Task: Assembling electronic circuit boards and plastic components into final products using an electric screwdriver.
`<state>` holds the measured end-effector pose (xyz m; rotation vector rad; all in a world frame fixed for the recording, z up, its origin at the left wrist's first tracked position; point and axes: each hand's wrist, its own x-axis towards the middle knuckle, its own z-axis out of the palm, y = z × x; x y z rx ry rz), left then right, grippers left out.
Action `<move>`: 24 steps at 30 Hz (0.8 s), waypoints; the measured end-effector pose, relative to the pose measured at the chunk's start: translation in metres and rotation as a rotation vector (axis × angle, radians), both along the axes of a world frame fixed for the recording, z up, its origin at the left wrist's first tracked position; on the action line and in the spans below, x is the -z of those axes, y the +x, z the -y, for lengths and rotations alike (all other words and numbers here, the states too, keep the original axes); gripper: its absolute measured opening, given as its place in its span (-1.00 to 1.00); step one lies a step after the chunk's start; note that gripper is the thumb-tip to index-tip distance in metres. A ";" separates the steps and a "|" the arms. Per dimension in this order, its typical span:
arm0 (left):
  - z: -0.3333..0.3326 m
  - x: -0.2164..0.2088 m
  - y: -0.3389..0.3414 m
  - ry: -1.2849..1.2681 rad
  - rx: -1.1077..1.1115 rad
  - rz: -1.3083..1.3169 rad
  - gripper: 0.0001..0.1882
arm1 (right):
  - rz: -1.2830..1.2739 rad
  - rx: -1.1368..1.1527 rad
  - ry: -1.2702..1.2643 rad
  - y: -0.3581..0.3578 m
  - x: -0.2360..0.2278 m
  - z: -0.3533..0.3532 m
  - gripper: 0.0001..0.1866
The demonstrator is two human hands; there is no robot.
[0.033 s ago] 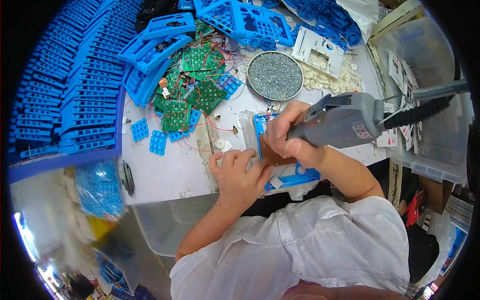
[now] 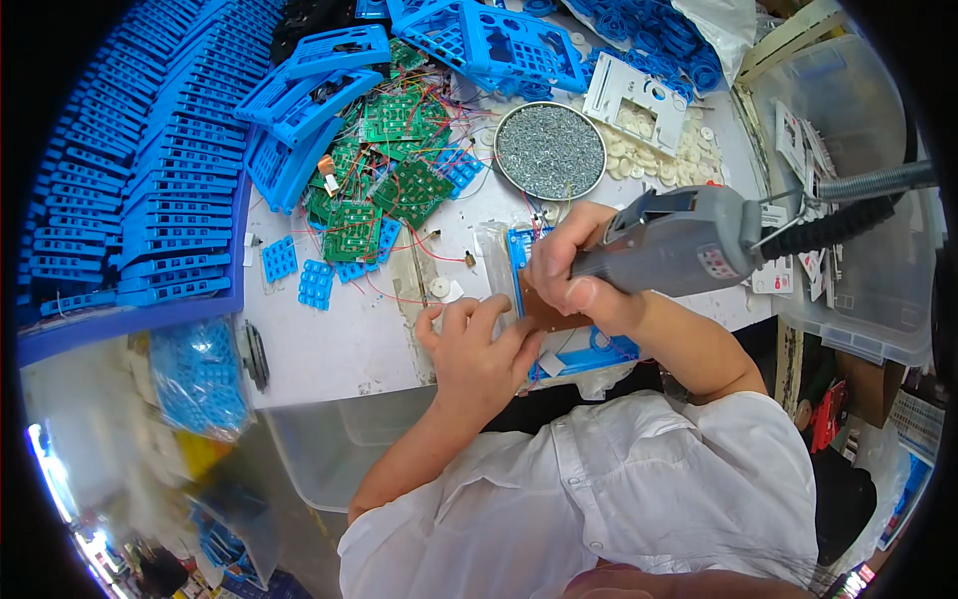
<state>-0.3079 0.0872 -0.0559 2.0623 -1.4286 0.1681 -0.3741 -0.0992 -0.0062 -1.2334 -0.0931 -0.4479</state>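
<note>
My right hand is wrapped round the grey body of a corded electric screwdriver, its front end pointing down and left. Below it lies a blue plastic case with a brown circuit board inside. The screwdriver's tip is hidden behind my fingers. At the board's left edge rests my left hand, its fingers bent and apart, with the thumb and forefinger touching near the board's lower corner. A round dish full of small metal screws stands just beyond the case.
Blue cases are stacked in rows at left. Green circuit boards with wires and blue keypads lie centre-left. A white panel leans on pale discs. A clear bin stands at right.
The screwdriver's rear end has shifted very slightly to the left. Both hands stay almost where they were.
</note>
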 end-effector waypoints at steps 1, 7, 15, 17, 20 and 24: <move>0.001 -0.001 0.001 0.001 0.004 0.004 -0.81 | 0.000 0.003 -0.013 0.002 0.002 -0.001 -0.63; 0.001 -0.001 0.000 0.009 0.007 -0.003 -0.83 | -0.107 -0.056 -0.195 0.005 -0.002 -0.001 -0.72; -0.002 -0.005 0.003 0.055 0.128 0.022 -0.74 | -0.122 -0.153 -0.172 0.016 -0.002 0.004 -0.72; -0.006 -0.008 0.010 0.122 0.215 -0.031 -0.69 | -0.098 -0.138 -0.081 0.015 -0.007 0.009 -0.68; -0.011 -0.026 0.020 0.093 0.252 -0.223 -0.65 | 0.092 -0.075 -0.022 0.007 -0.013 0.036 -0.57; -0.016 -0.019 0.022 -0.098 0.069 -0.288 -0.66 | 0.074 0.277 -0.192 -0.025 -0.064 0.073 -0.40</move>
